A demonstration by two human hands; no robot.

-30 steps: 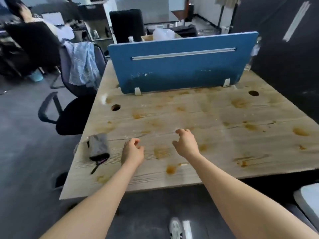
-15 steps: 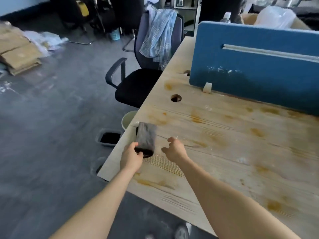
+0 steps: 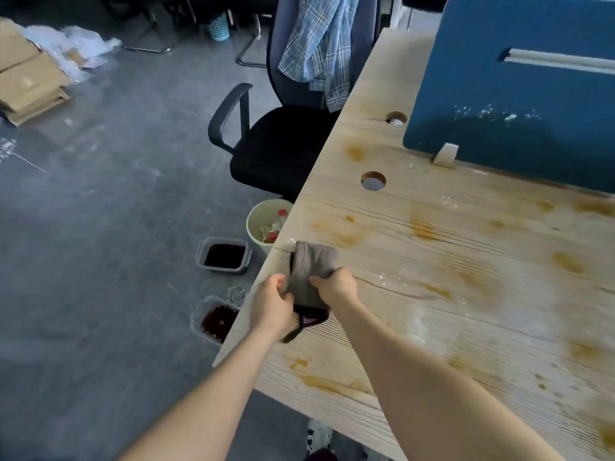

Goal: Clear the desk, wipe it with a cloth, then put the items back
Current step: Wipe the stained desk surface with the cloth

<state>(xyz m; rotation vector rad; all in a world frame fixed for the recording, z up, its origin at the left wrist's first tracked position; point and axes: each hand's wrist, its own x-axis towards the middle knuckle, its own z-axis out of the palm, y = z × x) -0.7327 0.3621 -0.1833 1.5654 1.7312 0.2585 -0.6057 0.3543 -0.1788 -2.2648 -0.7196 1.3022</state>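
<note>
A folded grey cloth with a dark edge and loop lies near the left edge of the stained wooden desk. My left hand grips the cloth's near left corner. From the right, my right hand pinches the cloth's near side, fingers curled on the fabric. The cloth's far end rests flat on the desk. Brown stains and white specks cover the wood.
A blue divider panel stands at the desk's back. On the floor to the left sit a bin and two containers of dark liquid. An office chair with a plaid shirt stands beside the desk. Two cable holes pierce the top.
The view swung left toward the desk's corner. Both hands moved from the bare wood to the grey cloth and now hold it, the left arriving first.
</note>
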